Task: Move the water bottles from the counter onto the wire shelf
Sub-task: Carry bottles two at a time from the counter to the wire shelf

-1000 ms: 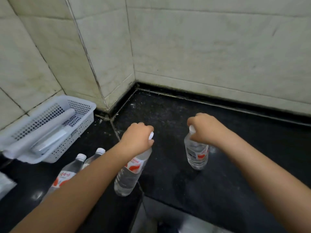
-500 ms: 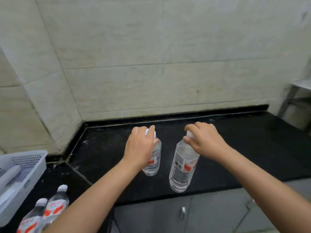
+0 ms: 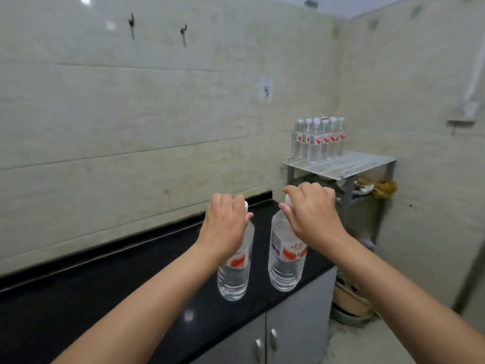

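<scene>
Two clear water bottles with red-and-white labels hang in the air over the black counter [image 3: 105,279]. My left hand [image 3: 225,227] grips the neck of the left bottle [image 3: 235,274]. My right hand [image 3: 312,214] grips the cap end of the right bottle [image 3: 286,261]. Both bottles dangle upright, side by side and apart. The wire shelf [image 3: 349,165] stands in the far right corner, beyond my hands. Several like bottles [image 3: 317,139] stand in a tight group on its top, toward the back left.
Grey cabinet doors [image 3: 275,334] with handles sit below the counter. A lower shelf level holds brownish items [image 3: 380,187]. Stacked basins [image 3: 351,303] rest on the floor to the right of the cabinet. Hooks [image 3: 183,34] stick out from the tiled wall.
The view has swung right, away from the white basket and the remaining counter bottles. Both hands have lifted their bottles off the counter and carried them toward the shelf, which has come into view.
</scene>
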